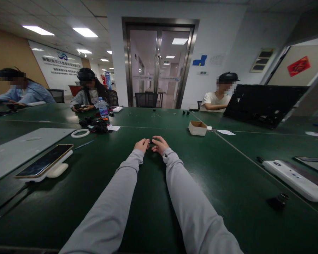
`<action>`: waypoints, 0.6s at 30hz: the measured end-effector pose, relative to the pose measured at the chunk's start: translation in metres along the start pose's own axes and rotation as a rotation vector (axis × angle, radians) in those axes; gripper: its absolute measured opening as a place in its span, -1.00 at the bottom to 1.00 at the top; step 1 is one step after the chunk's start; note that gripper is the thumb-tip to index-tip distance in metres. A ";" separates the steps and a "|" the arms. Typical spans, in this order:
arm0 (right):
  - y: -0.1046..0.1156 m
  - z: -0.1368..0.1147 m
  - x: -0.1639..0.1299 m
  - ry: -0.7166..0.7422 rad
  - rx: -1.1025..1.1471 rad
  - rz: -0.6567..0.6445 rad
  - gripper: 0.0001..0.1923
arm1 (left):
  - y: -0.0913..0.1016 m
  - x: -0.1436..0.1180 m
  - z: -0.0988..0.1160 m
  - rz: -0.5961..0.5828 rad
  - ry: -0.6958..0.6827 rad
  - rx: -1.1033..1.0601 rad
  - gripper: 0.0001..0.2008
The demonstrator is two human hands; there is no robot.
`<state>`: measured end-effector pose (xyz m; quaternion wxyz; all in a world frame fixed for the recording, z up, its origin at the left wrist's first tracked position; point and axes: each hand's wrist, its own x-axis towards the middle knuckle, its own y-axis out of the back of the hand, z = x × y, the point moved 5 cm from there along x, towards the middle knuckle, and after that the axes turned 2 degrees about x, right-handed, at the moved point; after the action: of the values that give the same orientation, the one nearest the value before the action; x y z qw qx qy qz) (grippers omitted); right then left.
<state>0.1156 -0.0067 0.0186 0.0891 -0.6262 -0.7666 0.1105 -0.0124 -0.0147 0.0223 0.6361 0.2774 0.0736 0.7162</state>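
Observation:
My two hands meet over the green table, arms stretched forward in grey sleeves. My left hand [141,145] is closed, its thumb and fingers pinched together. A small black object [151,142], too small to name, shows between the fingertips of both hands. My right hand [160,144] has its fingers curved round the other side of it, thumb and index at the object. Most of the object is hidden by the fingers.
On the left are a phone [46,160], a grey mat [29,146], a white ring [80,133] and a water bottle [103,108]. An open small box [197,128] stands right of my hands. A large black panel [265,104] leans farther right. Three people sit across the table.

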 end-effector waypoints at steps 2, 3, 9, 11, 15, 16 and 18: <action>-0.001 0.000 0.000 -0.020 -0.072 0.022 -0.74 | -0.001 0.000 0.000 -0.001 -0.011 -0.007 -0.68; -0.001 0.000 0.001 -0.016 -0.102 0.026 -0.76 | -0.001 0.001 0.000 -0.003 -0.010 -0.013 -0.68; -0.003 -0.002 0.001 -0.029 -0.051 -0.032 -0.66 | -0.003 0.003 -0.006 -0.022 0.067 -0.023 -0.63; -0.003 -0.001 0.001 -0.047 -0.088 -0.013 -0.71 | -0.003 0.003 -0.005 -0.022 0.063 -0.008 -0.61; -0.005 -0.002 0.001 -0.004 -0.123 -0.027 -0.69 | -0.002 0.001 -0.003 -0.019 0.057 0.020 -0.59; -0.006 -0.001 0.001 -0.012 -0.113 -0.040 -0.68 | -0.002 0.001 -0.003 -0.018 0.059 0.018 -0.59; -0.006 0.001 0.002 -0.038 -0.114 -0.042 -0.72 | -0.002 0.001 -0.004 -0.015 0.063 0.014 -0.59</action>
<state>0.1094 -0.0060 0.0192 0.0411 -0.6118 -0.7863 0.0762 -0.0126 -0.0122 0.0187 0.6370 0.2583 0.1006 0.7193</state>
